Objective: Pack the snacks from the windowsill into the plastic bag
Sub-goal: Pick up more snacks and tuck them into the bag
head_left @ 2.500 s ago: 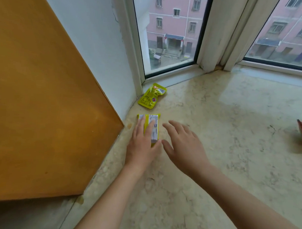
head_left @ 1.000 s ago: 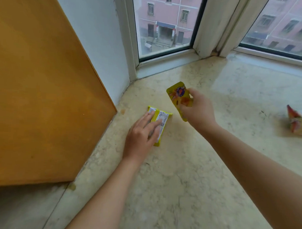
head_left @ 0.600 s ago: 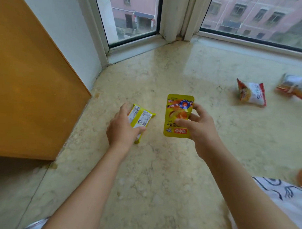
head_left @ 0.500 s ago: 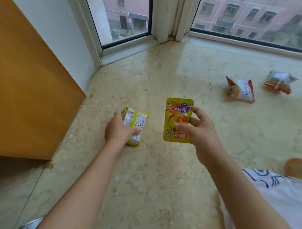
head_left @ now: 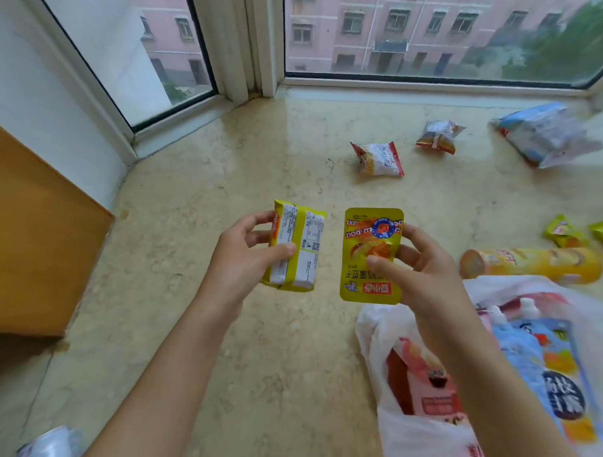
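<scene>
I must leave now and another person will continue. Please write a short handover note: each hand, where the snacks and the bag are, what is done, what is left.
Left hand: holds the yellow wafer pack, lifted above the windowsill.
Right hand: pinches the flat yellow pouch, also lifted.
Plastic bag: lies open at lower right, under the right arm, with a pink box and a blue pouch already inside.
Left on the sill: red-and-white packet, a second small packet, blue-and-white bag, chip tube, small yellow packets at the right edge.
Next: probably drop both held packs into the bag, then collect the rest.
</scene>
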Motion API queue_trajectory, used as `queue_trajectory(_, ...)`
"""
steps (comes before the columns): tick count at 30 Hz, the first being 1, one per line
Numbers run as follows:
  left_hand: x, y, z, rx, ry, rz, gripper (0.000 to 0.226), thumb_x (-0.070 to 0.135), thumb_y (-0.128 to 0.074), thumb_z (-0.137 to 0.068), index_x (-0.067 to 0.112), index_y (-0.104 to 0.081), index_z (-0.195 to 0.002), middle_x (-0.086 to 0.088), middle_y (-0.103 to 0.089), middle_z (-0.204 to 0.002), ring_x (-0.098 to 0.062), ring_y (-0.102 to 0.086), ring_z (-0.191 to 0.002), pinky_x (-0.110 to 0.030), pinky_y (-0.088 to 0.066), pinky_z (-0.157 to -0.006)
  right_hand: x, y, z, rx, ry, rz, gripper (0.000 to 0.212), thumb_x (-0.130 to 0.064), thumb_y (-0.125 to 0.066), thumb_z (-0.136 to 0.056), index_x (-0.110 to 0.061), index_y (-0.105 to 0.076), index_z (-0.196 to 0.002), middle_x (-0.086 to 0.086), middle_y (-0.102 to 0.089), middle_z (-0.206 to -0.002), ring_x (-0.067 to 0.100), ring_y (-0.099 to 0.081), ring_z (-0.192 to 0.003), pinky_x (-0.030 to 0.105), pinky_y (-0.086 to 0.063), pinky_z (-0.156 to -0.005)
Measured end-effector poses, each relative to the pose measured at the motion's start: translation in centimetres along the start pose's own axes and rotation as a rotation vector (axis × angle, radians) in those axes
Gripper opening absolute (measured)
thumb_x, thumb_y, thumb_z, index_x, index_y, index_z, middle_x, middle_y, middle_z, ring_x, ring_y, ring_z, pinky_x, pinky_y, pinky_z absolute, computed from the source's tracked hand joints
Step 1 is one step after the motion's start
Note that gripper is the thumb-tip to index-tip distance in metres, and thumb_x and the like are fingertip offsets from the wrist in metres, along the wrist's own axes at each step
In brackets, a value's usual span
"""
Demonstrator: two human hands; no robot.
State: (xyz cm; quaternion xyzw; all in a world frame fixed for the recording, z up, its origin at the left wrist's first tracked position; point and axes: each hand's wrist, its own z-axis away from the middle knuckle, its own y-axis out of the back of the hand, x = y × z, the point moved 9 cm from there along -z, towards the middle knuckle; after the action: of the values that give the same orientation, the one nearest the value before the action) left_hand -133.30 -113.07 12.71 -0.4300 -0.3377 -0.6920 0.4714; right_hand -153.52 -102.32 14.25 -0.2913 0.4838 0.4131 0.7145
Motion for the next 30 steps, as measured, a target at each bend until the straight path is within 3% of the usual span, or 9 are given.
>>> queue_trajectory(5, 2.3, -7.2, 5.1, -0.103, 0.043, 0.115, 0.039, 0.004, -0.072, -0.08, 0.03, -0.061, -0.107, 0.005, -0.075, -0.091, -0.007, -0.071, -0.074, -0.019, -0.05, -0.05, -1.3, 7.3, 3.4, 0.042, 0.024, -0.062, 0.044, 0.004, -0.063, -0.084, -0.015, -0.057, -0.123, 0.012, -0.071, -0.104, 0.025, -0.07, -0.091, 0.041, -0.06, -0.07)
queue_trajectory(10, 1.3, -14.7, 9.6, -0.169, 0.095, 0.163, 0.044, 0.005, -0.071, -0.08, 0.026, -0.06, -0.116, -0.002, -0.075, -0.098, -0.015, -0.072, -0.084, -0.024, -0.055, -0.056, -1.0, 16.1, 6.7, 0.125, 0.038, -0.031, 0.041, 0.006, -0.062, -0.083, -0.018, -0.059, -0.117, 0.0, -0.073, -0.093, 0.014, -0.07, -0.083, 0.025, -0.056, -0.056)
queue_trajectory(15, -0.6, -22.5, 12.3, -0.194, 0.083, 0.149, 0.047, 0.003, -0.075, -0.078, 0.025, -0.062, -0.117, -0.004, -0.072, -0.105, -0.017, -0.07, -0.083, -0.018, -0.051, -0.054, 1.5, 24.2, 8.7, 0.188, -0.019, 0.052, 0.043, 0.005, -0.063, -0.083, -0.02, -0.06, -0.118, 0.009, -0.072, -0.103, 0.024, -0.069, -0.095, 0.037, -0.06, -0.068)
queue_trajectory(20, -4.4, -27.3, 13.4, -0.143, 0.081, 0.017, 0.048, 0.003, -0.076, -0.077, 0.031, -0.064, -0.115, -0.004, -0.072, -0.104, -0.021, -0.068, -0.099, -0.038, -0.058, -0.081, 4.0, 28.0, 8.7, 0.177, -0.061, 0.095, 0.047, 0.005, -0.065, -0.083, -0.025, -0.057, -0.118, 0.002, -0.072, -0.097, 0.022, -0.07, -0.091, 0.038, -0.06, -0.07)
queue_trajectory(22, -5.7, -28.1, 13.6, -0.093, 0.094, -0.007, 0.049, 0.002, -0.075, -0.078, 0.036, -0.062, -0.111, -0.002, -0.072, -0.102, -0.02, -0.068, -0.097, -0.042, -0.057, -0.085, 5.0, 28.6, 8.4, 0.168, -0.066, 0.141, 0.051, 0.005, -0.065, -0.083, -0.029, -0.054, -0.119, -0.002, -0.071, -0.097, 0.023, -0.069, -0.091, 0.038, -0.06, -0.068)
queue_trajectory(24, -6.6, -28.8, 13.6, -0.052, 0.086, -0.044, 0.049, 0.001, -0.075, -0.078, 0.036, -0.061, -0.11, 0.005, -0.072, -0.097, -0.007, -0.069, -0.092, -0.038, -0.057, -0.086, 5.8, 28.7, 8.0, 0.147, -0.061, 0.188, 0.053, 0.004, -0.064, -0.083, -0.032, -0.051, -0.119, -0.003, -0.069, -0.098, 0.021, -0.069, -0.089, 0.037, -0.06, -0.066)
queue_trajectory(27, -7.1, -29.8, 13.5, 0.009, -0.004, -0.25, 0.05, 0.007, -0.075, -0.079, 0.034, -0.061, -0.118, 0.017, -0.07, -0.094, 0.006, -0.066, -0.087, -0.03, -0.055, -0.087, 7.5, 28.3, 7.3, 0.086, -0.068, 0.208, 0.057, 0.005, -0.064, -0.083, -0.039, -0.049, -0.115, -0.005, -0.068, -0.095, 0.005, -0.068, -0.079, 0.026, -0.058, -0.061)
queue_trajectory(30, -6.1, -30.9, 13.8, 0.063, -0.181, -0.589, 0.06, 0.016, -0.07, -0.083, 0.035, -0.051, -0.136, 0.018, -0.062, -0.125, 0.0, -0.058, -0.113, -0.025, -0.044, -0.101, 8.5, 28.9, 7.0, 0.086, -0.039, 0.337, 0.058, -0.001, -0.067, -0.082, -0.046, -0.047, -0.111, -0.014, -0.066, -0.095, -0.005, -0.064, -0.08, 0.028, -0.056, -0.072)
